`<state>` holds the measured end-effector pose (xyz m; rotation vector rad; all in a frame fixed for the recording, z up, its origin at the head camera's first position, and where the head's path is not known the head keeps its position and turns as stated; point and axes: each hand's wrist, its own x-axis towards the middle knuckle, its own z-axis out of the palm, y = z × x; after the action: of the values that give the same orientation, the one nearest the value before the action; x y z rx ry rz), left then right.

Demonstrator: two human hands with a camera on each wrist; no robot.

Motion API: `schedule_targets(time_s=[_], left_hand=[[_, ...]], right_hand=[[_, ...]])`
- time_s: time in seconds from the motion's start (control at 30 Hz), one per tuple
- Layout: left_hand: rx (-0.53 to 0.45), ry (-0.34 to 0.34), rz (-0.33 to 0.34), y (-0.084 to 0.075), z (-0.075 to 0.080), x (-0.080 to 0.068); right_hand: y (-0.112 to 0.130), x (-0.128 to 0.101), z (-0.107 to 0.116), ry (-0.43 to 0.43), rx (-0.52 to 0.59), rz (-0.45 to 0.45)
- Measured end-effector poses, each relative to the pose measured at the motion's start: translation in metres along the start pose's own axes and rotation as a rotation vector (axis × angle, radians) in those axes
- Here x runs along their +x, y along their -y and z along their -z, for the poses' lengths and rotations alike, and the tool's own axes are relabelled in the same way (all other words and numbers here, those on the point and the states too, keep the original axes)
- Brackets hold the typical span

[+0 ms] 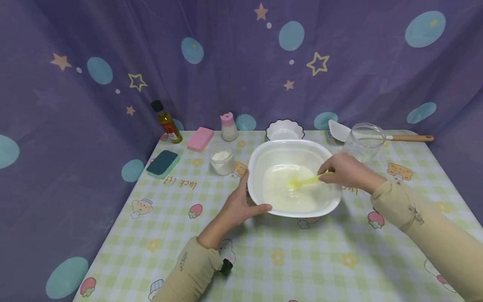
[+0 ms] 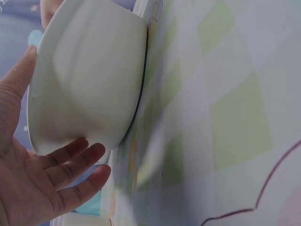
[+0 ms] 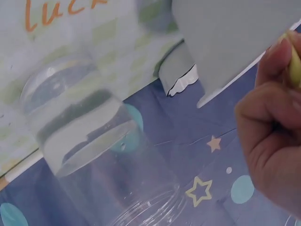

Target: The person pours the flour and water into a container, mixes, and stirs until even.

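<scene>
A white bowl (image 1: 256,201) stands on the table with pale, milky liquid (image 1: 279,197) in it. My left hand (image 1: 237,205) rests against its near left corner: the thumb lies at the front rim, and loosely spread fingers (image 2: 70,172) touch the outer wall. Over the bowl's right side, my right hand (image 1: 345,170) pinches the handle of a small yellow spoon (image 1: 305,181). The spoon's head dips into the liquid, so its lower part is hidden. In the right wrist view, only a bit of the yellow handle (image 3: 295,66) shows between the fingers.
Behind the bowl are a scalloped white dish (image 1: 284,129), a clear jar (image 1: 364,144) and a wooden-handled spatula (image 1: 409,137). Leftward stand a jar of white powder (image 1: 222,161), a pink-topped shaker (image 1: 228,127), a pink sponge (image 1: 201,139), a green sponge (image 1: 163,163) and an oil bottle (image 1: 168,124).
</scene>
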<state>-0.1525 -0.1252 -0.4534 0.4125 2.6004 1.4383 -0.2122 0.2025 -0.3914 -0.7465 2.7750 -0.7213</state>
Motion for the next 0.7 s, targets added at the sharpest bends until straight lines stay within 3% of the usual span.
schedule_targets(time_s=[0.17,0.37,0.7], left_hand=[[0.008,-0.002,-0.004,-0.001,0.001,0.000],[0.013,-0.002,-0.002,-0.001,0.001,-0.001],[0.022,-0.001,0.021,-0.002,0.000,-0.001]], right_hand=[[0.007,0.001,-0.013,0.030,0.009,0.089],[0.018,0.008,-0.033,-0.022,0.003,0.149],[0.023,0.025,-0.043,-0.183,-0.032,0.032]])
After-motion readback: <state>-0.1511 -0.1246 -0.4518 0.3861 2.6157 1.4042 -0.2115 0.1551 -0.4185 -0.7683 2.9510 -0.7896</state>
